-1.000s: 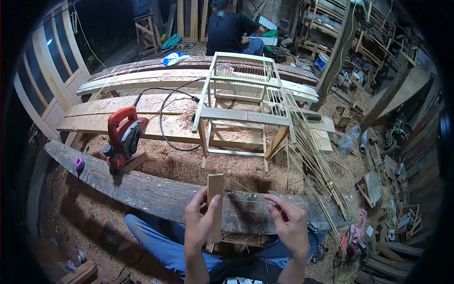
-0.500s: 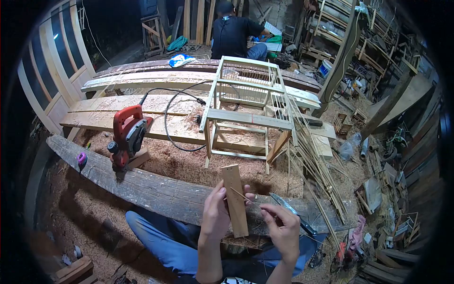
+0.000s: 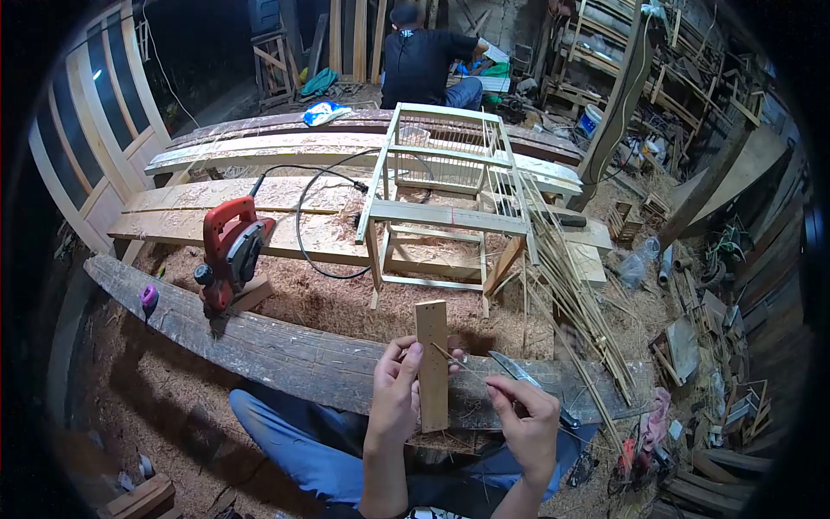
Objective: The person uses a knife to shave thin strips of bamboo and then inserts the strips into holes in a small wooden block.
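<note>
The left hand [image 3: 393, 394] has its grip closed around the lower half of a drilled wooden slat [image 3: 431, 333]. It holds the slat upright above the near edge of the worktop [image 3: 285, 350], a weathered plank across the person's lap, apparently so the holed face is open to the right hand [image 3: 529, 424]. That hand's grip pinches a thin bamboo splint [image 3: 462, 365], its tip touching the slat near a hole. A knife [image 3: 519, 374] lies on the worktop just beside the right hand. A red electric planer [image 3: 229, 251] rests toward the left end.

Dim, cluttered woodshop: sawdust floor [image 3: 337, 303], long planks [image 3: 285, 143], slatted wooden frame [image 3: 450, 212], panelled wall [image 3: 95, 130] at left.
</note>
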Available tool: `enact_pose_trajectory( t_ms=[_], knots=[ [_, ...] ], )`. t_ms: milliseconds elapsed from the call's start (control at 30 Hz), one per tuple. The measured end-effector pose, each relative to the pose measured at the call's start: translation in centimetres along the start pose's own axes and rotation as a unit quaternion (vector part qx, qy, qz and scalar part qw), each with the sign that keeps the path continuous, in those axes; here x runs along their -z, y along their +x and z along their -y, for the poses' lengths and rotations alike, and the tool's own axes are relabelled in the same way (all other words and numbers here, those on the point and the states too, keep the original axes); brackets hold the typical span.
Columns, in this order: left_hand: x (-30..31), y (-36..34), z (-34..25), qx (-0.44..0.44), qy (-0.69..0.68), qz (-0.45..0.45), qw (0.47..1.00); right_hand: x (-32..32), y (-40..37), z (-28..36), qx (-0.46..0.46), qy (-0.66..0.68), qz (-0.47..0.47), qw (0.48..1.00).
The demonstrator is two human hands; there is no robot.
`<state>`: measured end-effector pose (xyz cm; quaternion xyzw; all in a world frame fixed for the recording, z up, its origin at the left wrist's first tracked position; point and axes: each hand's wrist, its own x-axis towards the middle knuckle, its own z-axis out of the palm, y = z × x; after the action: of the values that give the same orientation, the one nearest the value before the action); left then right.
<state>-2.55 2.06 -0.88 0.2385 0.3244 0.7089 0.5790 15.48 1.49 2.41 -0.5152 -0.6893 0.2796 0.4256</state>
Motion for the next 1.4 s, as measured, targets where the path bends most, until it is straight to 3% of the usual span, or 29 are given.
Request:
enact_pose_trajectory(
  t_ms=[367,567,767,833,933,1033,1100,1133,1300,1367,1400],
  knots=[
    [0.8,-0.2,0.4,-0.002,0.032,-0.017,0.999,0.5,0.0,0.0,-0.005,-0.028,0.002,1.000],
    [0.3,-0.3,-0.1,-0.077,0.215,-0.011,0.974,1.1,-0.3,0.3,0.005,-0.057,-0.013,0.998],
    [1.0,-0.5,0.1,-0.108,0.234,0.033,0.966,1.6,-0.4,0.5,0.005,-0.050,-0.014,0.999],
    [0.7,-0.6,-0.1,-0.159,0.295,0.090,0.938,1.4,-0.5,0.2,0.000,-0.041,-0.006,0.999],
    [-0.5,-1.2,0.1,-0.133,0.258,0.105,0.951,0.4,-0.7,-0.2,-0.017,-0.001,-0.033,0.999],
    [-1.7,-1.6,0.3,-0.130,0.273,0.099,0.948,-0.2,-0.8,0.0,-0.058,0.057,0.005,0.997],
    [-2.1,-1.9,0.0,-0.128,0.372,0.191,0.899,-0.8,-0.8,-0.8,-0.040,0.083,-0.030,0.995],
    [-2.6,-2.1,1.0,-0.104,0.332,0.161,0.924,-0.7,-0.8,-0.9,-0.041,0.083,-0.033,0.995],
    [-3.7,-2.3,1.2,-0.130,0.327,0.164,0.922,0.3,-0.1,-0.2,-0.099,0.129,-0.035,0.986],
    [-3.4,-2.3,1.1,-0.133,0.312,0.043,0.940,1.1,-0.1,-1.5,-0.088,0.087,-0.019,0.992],
    [-2.8,-1.9,1.0,-0.170,0.352,0.041,0.920,1.4,0.0,-1.8,-0.074,0.047,0.001,0.996]
  ],
)
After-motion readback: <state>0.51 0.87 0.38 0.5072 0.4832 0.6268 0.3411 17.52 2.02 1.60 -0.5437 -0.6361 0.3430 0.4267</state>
